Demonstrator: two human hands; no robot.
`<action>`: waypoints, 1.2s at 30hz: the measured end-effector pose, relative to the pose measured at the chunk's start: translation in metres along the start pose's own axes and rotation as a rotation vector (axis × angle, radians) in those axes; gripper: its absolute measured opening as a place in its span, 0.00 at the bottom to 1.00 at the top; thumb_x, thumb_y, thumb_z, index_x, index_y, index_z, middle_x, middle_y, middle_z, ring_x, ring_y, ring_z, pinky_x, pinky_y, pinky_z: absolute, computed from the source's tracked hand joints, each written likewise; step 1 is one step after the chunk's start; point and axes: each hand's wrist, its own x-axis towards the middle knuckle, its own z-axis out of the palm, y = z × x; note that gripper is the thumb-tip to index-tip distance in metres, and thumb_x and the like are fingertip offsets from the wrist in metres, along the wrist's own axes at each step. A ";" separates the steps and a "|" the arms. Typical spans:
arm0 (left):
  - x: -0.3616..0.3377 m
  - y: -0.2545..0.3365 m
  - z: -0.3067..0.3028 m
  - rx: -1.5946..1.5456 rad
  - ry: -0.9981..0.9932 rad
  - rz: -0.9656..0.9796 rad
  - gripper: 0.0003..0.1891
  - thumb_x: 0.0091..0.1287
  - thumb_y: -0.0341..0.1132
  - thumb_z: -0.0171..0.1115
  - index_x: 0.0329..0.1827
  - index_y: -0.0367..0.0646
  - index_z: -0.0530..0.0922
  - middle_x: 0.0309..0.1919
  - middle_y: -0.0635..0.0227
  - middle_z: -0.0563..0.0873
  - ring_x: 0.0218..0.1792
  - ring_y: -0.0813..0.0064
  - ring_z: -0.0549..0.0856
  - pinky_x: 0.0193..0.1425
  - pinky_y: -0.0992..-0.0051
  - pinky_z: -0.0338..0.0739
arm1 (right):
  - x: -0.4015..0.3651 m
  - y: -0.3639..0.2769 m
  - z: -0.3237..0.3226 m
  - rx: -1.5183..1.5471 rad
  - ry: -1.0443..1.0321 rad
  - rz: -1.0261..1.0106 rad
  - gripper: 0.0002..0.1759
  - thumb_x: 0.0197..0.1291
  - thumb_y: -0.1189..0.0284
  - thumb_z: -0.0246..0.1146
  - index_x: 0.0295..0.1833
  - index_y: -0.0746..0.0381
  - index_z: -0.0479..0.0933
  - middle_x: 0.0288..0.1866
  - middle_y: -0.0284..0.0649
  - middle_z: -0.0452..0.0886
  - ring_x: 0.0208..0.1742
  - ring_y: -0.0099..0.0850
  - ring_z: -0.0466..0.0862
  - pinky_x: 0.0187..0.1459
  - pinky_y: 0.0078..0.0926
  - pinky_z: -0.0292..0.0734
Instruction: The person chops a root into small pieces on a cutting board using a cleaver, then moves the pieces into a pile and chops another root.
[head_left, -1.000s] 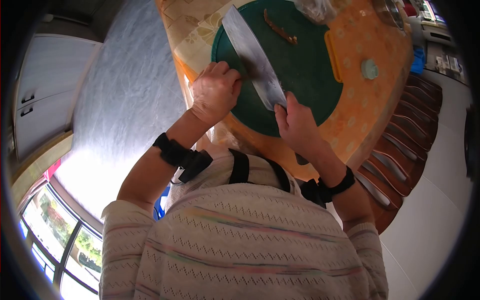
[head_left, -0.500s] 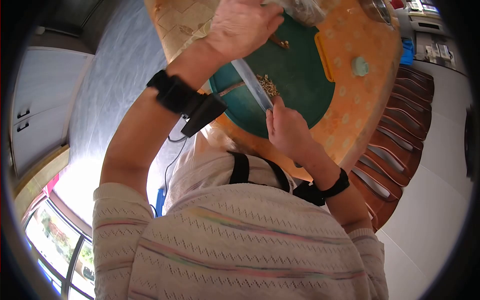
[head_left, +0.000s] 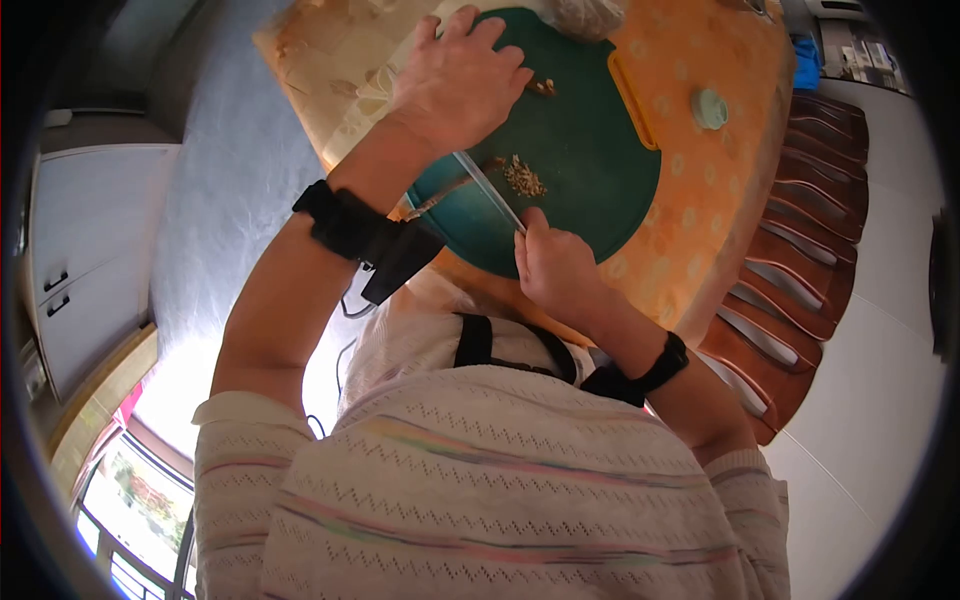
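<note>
My right hand (head_left: 562, 262) is closed round the handle of a knife (head_left: 488, 190), whose narrow blade points up and left over a dark green cutting board (head_left: 590, 190). At the blade's far end is my left hand (head_left: 455, 85), its fingers spread and nothing seen in them; whether the palm touches the knife is hidden. A small heap of chopped pale-brown bits (head_left: 523, 178) lies right beside the blade. Across the board's left part runs a thin brown stem-like piece (head_left: 450, 192), passing under the knife. Some brown pieces (head_left: 543, 88) lie farther up the board.
The board rests on an orange patterned tablecloth (head_left: 690, 200) and has a yellow handle (head_left: 633, 100). A clear plastic bag (head_left: 585, 15) sits at its far edge. To the right stands a pale green cap-like object (head_left: 709, 108). Brown chairs (head_left: 790, 270) line the table's right side.
My left hand has come down slightly, and its fingers are now spread. The knife blade appears narrower, more edge-on. The whole view has shifted a little.
</note>
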 end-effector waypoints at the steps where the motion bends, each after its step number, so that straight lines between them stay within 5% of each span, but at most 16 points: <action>1: 0.001 -0.007 0.002 -0.020 -0.085 -0.028 0.14 0.69 0.46 0.51 0.47 0.54 0.82 0.58 0.70 0.77 0.64 0.62 0.69 0.66 0.58 0.62 | 0.002 0.000 -0.004 -0.018 -0.001 -0.039 0.07 0.55 0.78 0.56 0.36 0.68 0.65 0.22 0.52 0.79 0.27 0.53 0.82 0.31 0.48 0.76; 3: 0.006 -0.010 0.006 -0.041 -0.177 -0.038 0.14 0.68 0.46 0.52 0.47 0.53 0.82 0.57 0.70 0.78 0.63 0.63 0.70 0.65 0.59 0.63 | 0.002 0.000 -0.007 -0.024 0.005 -0.063 0.06 0.55 0.79 0.56 0.36 0.68 0.65 0.22 0.52 0.79 0.27 0.53 0.81 0.30 0.48 0.76; 12: 0.001 -0.007 0.011 -0.039 0.132 0.020 0.11 0.66 0.43 0.56 0.41 0.51 0.83 0.49 0.70 0.81 0.58 0.66 0.75 0.62 0.61 0.67 | 0.003 0.006 0.006 0.028 0.046 -0.062 0.07 0.54 0.79 0.56 0.35 0.68 0.65 0.21 0.52 0.78 0.26 0.53 0.82 0.29 0.47 0.77; 15: 0.004 -0.008 0.008 -0.190 0.288 0.052 0.06 0.62 0.36 0.62 0.39 0.49 0.83 0.46 0.70 0.83 0.53 0.67 0.78 0.56 0.64 0.72 | 0.001 0.010 0.005 0.016 0.051 -0.069 0.06 0.54 0.78 0.56 0.35 0.67 0.65 0.21 0.51 0.78 0.26 0.52 0.82 0.29 0.47 0.76; 17: 0.005 -0.012 0.005 -0.538 0.607 0.064 0.05 0.58 0.28 0.66 0.37 0.46 0.83 0.39 0.68 0.84 0.43 0.67 0.82 0.46 0.69 0.76 | 0.002 0.017 0.007 0.078 0.102 -0.127 0.06 0.63 0.75 0.54 0.36 0.65 0.65 0.17 0.49 0.74 0.22 0.51 0.79 0.25 0.44 0.73; 20: -0.034 -0.006 -0.035 -0.519 0.564 -0.157 0.05 0.57 0.25 0.66 0.36 0.43 0.83 0.33 0.66 0.84 0.35 0.69 0.83 0.39 0.73 0.77 | 0.001 0.017 0.003 0.077 0.081 -0.093 0.06 0.58 0.76 0.56 0.36 0.67 0.66 0.21 0.51 0.77 0.25 0.52 0.81 0.29 0.47 0.76; 22: -0.070 -0.005 -0.034 -0.515 0.365 -0.274 0.04 0.58 0.26 0.65 0.36 0.42 0.83 0.30 0.65 0.83 0.33 0.71 0.83 0.37 0.75 0.77 | 0.004 0.023 0.001 0.126 0.084 -0.090 0.07 0.60 0.75 0.56 0.36 0.67 0.66 0.20 0.51 0.77 0.25 0.52 0.81 0.28 0.46 0.76; 27: -0.112 0.020 -0.003 -0.440 -0.093 -0.255 0.06 0.53 0.25 0.66 0.33 0.44 0.83 0.28 0.67 0.80 0.31 0.68 0.82 0.34 0.71 0.77 | -0.007 0.035 -0.016 0.260 0.114 -0.097 0.09 0.63 0.73 0.56 0.39 0.68 0.67 0.19 0.53 0.76 0.24 0.53 0.80 0.27 0.46 0.74; 36: -0.068 0.012 0.012 -0.275 -0.011 -0.177 0.06 0.51 0.28 0.67 0.32 0.47 0.81 0.29 0.68 0.78 0.36 0.63 0.80 0.38 0.66 0.77 | -0.032 0.083 -0.038 0.258 0.264 0.088 0.07 0.64 0.73 0.56 0.41 0.66 0.69 0.20 0.54 0.76 0.25 0.54 0.79 0.25 0.44 0.72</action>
